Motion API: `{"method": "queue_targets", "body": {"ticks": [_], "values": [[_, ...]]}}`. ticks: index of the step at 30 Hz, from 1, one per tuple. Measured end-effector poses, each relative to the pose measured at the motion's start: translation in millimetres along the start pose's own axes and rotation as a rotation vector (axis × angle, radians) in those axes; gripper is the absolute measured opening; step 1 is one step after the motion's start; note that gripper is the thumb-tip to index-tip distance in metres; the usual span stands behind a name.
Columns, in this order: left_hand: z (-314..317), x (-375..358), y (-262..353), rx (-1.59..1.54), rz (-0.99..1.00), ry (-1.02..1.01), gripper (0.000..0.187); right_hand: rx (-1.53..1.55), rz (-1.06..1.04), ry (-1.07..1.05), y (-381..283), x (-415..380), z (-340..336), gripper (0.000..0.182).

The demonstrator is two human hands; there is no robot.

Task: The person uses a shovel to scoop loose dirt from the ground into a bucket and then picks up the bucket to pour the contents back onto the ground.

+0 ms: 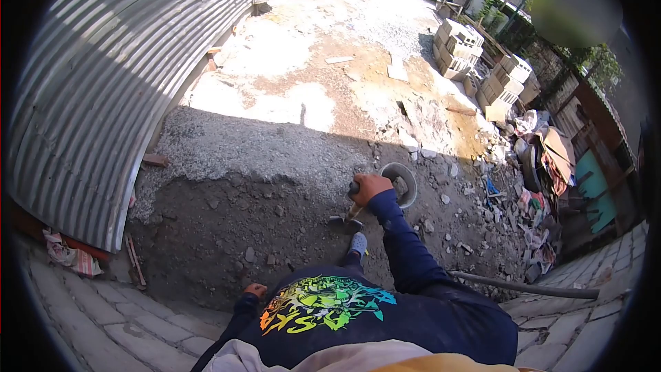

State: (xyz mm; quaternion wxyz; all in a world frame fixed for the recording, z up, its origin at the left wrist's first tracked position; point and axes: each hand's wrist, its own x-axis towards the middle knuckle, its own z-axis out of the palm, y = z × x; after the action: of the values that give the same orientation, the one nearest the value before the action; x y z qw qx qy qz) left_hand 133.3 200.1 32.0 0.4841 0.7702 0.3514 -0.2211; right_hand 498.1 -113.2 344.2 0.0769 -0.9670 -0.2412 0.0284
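My right hand (370,189) is wrapped round the dark grip of a shovel (353,212). The shovel's dark blade points down at the loose soil, just beyond my shoe (358,243). Right beside this hand, a round grey bucket (401,184) rests on the ground, its rim partly behind the hand and sleeve. Low at my left side, my left hand (255,290) hangs over the dark soil (206,234), with its fingers too small and curled to read clearly.
Corrugated metal sheeting (103,96) rises on the left. Concrete blocks (458,48) stand stacked at the upper right, above a rubbish heap (544,158). A grey pipe (530,286) lies at the lower right, near a block wall (578,317). Pale gravel (227,145) lies ahead.
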Motion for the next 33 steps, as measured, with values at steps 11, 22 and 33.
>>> {"method": "queue_targets", "body": {"ticks": [11, 22, 33], "values": [[4, 2, -9, -0.036, 0.011, 0.001, 0.035, 0.001, -0.004, -0.013, 0, 1, -1, 0.025], [18, 5, -18, -0.066, 0.012, 0.003, 0.032, 0.007, 0.007, -0.005, 0, -1, 0, 0.024], [26, 14, -28, -0.069, -0.001, -0.053, 0.031, -0.005, 0.006, -0.026, -6, -19, -9, 0.021]]}}
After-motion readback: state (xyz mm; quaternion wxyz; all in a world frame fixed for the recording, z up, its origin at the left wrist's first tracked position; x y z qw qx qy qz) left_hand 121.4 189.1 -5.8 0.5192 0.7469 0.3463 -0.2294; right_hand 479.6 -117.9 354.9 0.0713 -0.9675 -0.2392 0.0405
